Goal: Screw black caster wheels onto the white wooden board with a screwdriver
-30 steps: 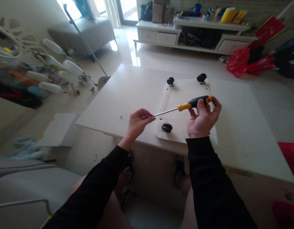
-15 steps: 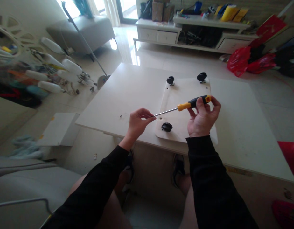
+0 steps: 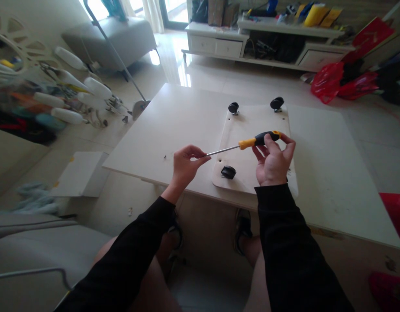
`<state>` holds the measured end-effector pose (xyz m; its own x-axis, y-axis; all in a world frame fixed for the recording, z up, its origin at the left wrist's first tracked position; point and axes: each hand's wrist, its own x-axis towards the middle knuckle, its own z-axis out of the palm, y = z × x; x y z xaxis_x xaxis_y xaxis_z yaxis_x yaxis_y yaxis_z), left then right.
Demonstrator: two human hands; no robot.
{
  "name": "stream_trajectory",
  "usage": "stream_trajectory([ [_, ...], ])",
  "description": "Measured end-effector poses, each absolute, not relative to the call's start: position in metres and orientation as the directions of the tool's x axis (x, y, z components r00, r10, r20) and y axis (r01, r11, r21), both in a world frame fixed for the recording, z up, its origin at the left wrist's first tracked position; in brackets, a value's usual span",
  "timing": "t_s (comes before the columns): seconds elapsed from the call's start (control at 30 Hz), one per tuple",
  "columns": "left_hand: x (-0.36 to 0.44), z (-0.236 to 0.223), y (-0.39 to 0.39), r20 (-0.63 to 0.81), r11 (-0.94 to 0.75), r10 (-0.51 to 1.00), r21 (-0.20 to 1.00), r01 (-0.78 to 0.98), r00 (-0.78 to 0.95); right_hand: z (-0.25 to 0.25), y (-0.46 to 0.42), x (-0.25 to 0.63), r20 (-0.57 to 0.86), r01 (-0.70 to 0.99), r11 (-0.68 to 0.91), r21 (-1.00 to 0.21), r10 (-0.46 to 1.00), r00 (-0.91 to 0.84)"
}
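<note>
My right hand grips the black and yellow handle of a screwdriver above a pale board. Its metal shaft points left, and my left hand pinches the tip between thumb and fingers. Whether a screw sits at that tip is hidden by the fingertips. Below lies the rounded board, flat on the white table. Black caster wheels stand up from it: one at the near left corner, one at the far left and one at the far right. My right hand and sleeve hide most of the near right corner.
The white table extends to both sides of the board, with a small dark bit on its left part. A white box stands on the floor at left. Across the room are a low white cabinet and a red plastic bag.
The screwdriver and my right hand have shifted slightly left, and my left hand has moved a little left and up with the tip. The grip of both hands looks the same.
</note>
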<state>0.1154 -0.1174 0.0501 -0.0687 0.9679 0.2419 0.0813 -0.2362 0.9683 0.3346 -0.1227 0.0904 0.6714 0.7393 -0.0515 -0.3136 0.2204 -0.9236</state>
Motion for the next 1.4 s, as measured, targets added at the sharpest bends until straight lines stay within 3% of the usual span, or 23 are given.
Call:
stream_trajectory([
  [0.17,0.108,0.049,-0.116,0.155,-0.159,0.987,0.978,0.134,0.041,0.091,-0.123,0.33,0.033,-0.236,0.265,-0.935,0.728,0.684],
  [0.27,0.108,0.046,-0.119,0.004,-0.03,0.994,0.973,0.227,0.112,0.092,-0.122,0.33,0.1,-0.15,0.306,-0.94,0.669,0.736],
  [0.4,0.124,0.04,-0.137,-0.23,0.146,0.951,0.923,0.355,0.207,0.096,-0.124,0.33,0.29,0.087,0.365,-0.927,0.549,0.784],
  [0.57,0.157,0.037,-0.173,-0.337,0.205,0.9,0.888,0.412,0.278,0.095,-0.125,0.325,0.549,0.388,0.396,-0.833,0.5,0.669],
  [0.7,0.171,0.038,-0.195,-0.368,0.233,0.889,0.875,0.425,0.271,0.09,-0.125,0.318,0.651,0.5,0.417,-0.759,0.499,0.572],
  [1.07,0.184,0.064,-0.22,-0.396,-0.129,0.79,0.639,0.758,0.468,0.09,-0.136,0.293,0.681,0.536,0.43,-0.727,0.553,0.48],
  [1.4,0.184,0.07,-0.219,-0.441,-0.158,0.701,0.671,0.724,0.561,0.082,-0.133,0.286,0.687,0.617,0.363,-0.698,0.583,0.435],
])
